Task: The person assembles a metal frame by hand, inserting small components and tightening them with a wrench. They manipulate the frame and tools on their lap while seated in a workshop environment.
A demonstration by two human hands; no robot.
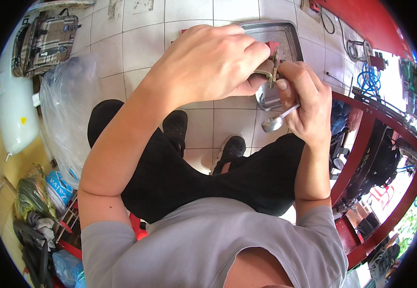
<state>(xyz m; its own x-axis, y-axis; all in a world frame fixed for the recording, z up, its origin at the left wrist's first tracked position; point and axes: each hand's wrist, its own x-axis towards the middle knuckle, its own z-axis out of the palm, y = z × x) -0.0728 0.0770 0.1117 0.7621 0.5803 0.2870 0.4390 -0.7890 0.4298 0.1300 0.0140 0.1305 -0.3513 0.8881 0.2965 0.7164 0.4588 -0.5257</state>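
My left hand (213,60) is closed around a brass-coloured metal bracket (264,73) with a bent edge, held up above a metal tray. A flat upright plate (275,67) shows between my two hands. On its other side my right hand (309,98) is closed, thumb and forefinger pinched against the plate; any small piece between them is hidden. Tucked in the palm of this hand is a silver hand tool (279,120), its rounded head sticking out below toward my knees. Its exact kind I cannot make out.
The grey metal tray (292,36) lies on the tiled floor (189,36) past my feet. At right stands a dark red metal frame (362,158), with a blue coiled hose (369,79) beyond it. A plaid bag (50,41), a white cylinder (18,113) and clear plastic sheeting (66,105) are at left.
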